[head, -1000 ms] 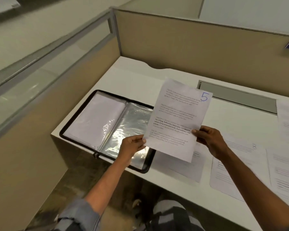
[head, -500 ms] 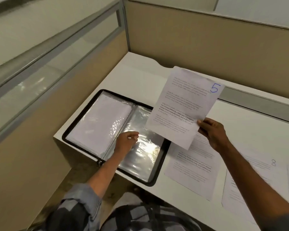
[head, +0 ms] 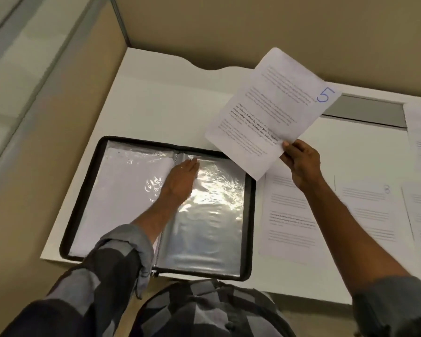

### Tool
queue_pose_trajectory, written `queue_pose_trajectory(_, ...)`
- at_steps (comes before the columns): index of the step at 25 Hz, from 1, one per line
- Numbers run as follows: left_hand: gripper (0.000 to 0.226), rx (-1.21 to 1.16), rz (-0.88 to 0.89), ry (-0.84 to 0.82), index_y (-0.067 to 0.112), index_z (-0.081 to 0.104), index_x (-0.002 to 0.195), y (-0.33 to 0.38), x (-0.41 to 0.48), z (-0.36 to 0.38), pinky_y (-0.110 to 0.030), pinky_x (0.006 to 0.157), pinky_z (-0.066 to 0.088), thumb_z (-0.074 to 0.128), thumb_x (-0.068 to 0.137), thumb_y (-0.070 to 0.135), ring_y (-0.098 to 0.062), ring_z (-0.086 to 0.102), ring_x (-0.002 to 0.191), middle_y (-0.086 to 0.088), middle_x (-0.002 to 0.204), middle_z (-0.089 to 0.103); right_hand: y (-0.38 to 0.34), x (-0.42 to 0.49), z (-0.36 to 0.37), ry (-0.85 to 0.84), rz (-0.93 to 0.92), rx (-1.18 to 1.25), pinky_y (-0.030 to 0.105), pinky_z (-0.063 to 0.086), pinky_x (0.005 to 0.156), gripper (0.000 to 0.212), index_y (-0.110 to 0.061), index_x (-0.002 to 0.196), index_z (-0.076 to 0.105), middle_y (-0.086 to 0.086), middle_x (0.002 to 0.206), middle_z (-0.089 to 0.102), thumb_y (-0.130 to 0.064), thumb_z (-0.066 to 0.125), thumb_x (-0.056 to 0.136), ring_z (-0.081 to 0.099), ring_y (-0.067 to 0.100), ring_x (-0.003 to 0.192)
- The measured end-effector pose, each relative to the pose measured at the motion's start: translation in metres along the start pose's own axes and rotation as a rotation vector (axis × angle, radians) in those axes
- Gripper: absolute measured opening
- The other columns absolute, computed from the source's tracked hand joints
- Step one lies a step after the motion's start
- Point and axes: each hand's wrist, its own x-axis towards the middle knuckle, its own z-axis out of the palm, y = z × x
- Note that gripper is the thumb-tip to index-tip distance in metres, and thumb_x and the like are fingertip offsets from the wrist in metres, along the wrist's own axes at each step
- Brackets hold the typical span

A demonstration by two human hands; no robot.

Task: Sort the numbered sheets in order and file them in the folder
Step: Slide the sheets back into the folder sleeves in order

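Note:
A black zip folder [head: 83, 190] lies open on the white desk [head: 156, 105], showing clear plastic sleeves. The left sleeve holds white paper; the right sleeve [head: 212, 215] looks shiny and bare. My left hand [head: 180, 181] rests flat near the spine, fingers straight, reaching toward the top of the right sleeve. My right hand [head: 299, 164] pinches the lower corner of a printed sheet marked 5 [head: 272, 110] and holds it in the air above the folder's top right corner.
More printed sheets lie on the desk right of the folder: one beside it [head: 289, 215], one marked 8 [head: 370, 203], others at the right edge. A grey cable slot [head: 365, 113] runs along the back. Beige partition walls enclose the desk's left and back.
My left hand let go of sheet 5 and moved onto the folder, sliding up along the spine. My right hand alone carries the sheet, now higher and further right.

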Motion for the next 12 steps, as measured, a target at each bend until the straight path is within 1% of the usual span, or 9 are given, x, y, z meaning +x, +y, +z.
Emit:
queue_pose_trajectory(2,0.038,0.074,-0.004,-0.002,0.006,0.059,0.138,-0.007,0.003,-0.004,-0.042,0.109,0.046,0.056,0.102,0.017,-0.027,0.056,0.130,-0.010,0.144,0.058,0.010,-0.001,0.016,0.039,0.000,0.001,0.038,0.059,0.094,0.021,0.000,0.116,0.069,0.014,0.119,0.073,-0.003,0.065,0.096,0.071,0.028,0.112)
queue_pose_trajectory(3,0.035,0.087,0.026,-0.064,0.007,0.063,0.134,-0.012,0.006,-0.007,-0.042,0.108,0.047,0.054,0.103,0.021,-0.026,0.057,0.127,-0.008,0.139,0.061,0.015,-0.001,0.022,0.056,0.001,0.006,0.039,0.059,0.094,0.022,0.001,0.118,0.068,0.015,0.119,0.073,-0.003,0.065,0.096,0.070,0.029,0.112)
queue_pose_trajectory(4,0.029,0.070,0.082,-0.083,0.004,0.068,0.124,-0.014,0.010,-0.013,-0.045,0.103,0.049,0.056,0.102,0.019,-0.029,0.060,0.121,-0.010,0.131,0.065,0.019,0.000,0.028,0.066,0.002,0.007,0.039,0.058,0.094,0.025,0.003,0.120,0.067,0.016,0.119,0.072,-0.002,0.065,0.096,0.070,0.030,0.112)
queue_pose_trajectory(5,0.019,0.001,0.103,-0.088,0.002,0.071,0.109,-0.016,0.012,-0.018,-0.046,0.095,0.052,0.062,0.099,0.015,-0.033,0.063,0.109,-0.013,0.116,0.069,0.022,0.002,0.035,0.069,-0.001,0.005,0.039,0.058,0.094,0.026,0.004,0.121,0.067,0.016,0.118,0.072,-0.002,0.065,0.096,0.070,0.030,0.112)
queue_pose_trajectory(6,0.009,-0.056,0.145,-0.041,0.003,0.071,0.095,-0.022,0.015,-0.019,-0.046,0.087,0.054,0.069,0.093,0.012,-0.033,0.064,0.097,-0.012,0.101,0.070,0.024,0.005,0.042,0.069,-0.008,0.000,0.038,0.058,0.093,0.027,0.005,0.122,0.066,0.015,0.117,0.073,-0.002,0.065,0.096,0.071,0.029,0.111)
queue_pose_trajectory(7,0.008,-0.121,0.179,-0.038,0.007,0.067,0.087,-0.033,0.018,-0.016,-0.045,0.081,0.054,0.073,0.089,0.011,-0.029,0.062,0.089,-0.008,0.090,0.067,0.025,0.008,0.050,0.066,-0.018,-0.008,0.038,0.058,0.093,0.027,0.006,0.122,0.066,0.015,0.115,0.073,-0.002,0.065,0.096,0.071,0.028,0.109)
queue_pose_trajectory(8,0.010,-0.187,0.213,-0.070,0.012,0.063,0.084,-0.041,0.021,-0.017,-0.045,0.077,0.053,0.073,0.085,0.012,-0.024,0.059,0.086,-0.003,0.086,0.064,0.026,0.010,0.057,0.058,-0.028,-0.015,0.039,0.058,0.093,0.027,0.007,0.122,0.065,0.015,0.114,0.073,-0.002,0.064,0.096,0.071,0.027,0.108)
queue_pose_trajectory(10,0.013,-0.313,0.220,-0.129,0.019,0.056,0.082,-0.049,0.025,-0.024,-0.044,0.074,0.051,0.068,0.081,0.016,-0.017,0.055,0.084,0.005,0.083,0.060,0.027,0.016,0.070,0.049,-0.051,-0.015,0.042,0.058,0.095,0.029,0.010,0.123,0.064,0.015,0.113,0.072,-0.003,0.065,0.096,0.071,0.027,0.106)
queue_pose_trajectory(12,0.014,-0.383,0.232,-0.198,0.023,0.054,0.081,-0.052,0.033,-0.034,-0.043,0.073,0.051,0.067,0.077,0.020,-0.016,0.057,0.087,0.006,0.086,0.063,0.028,0.025,0.084,0.042,-0.058,-0.015,0.044,0.058,0.095,0.031,0.011,0.124,0.062,0.016,0.115,0.072,-0.003,0.065,0.096,0.071,0.028,0.105)
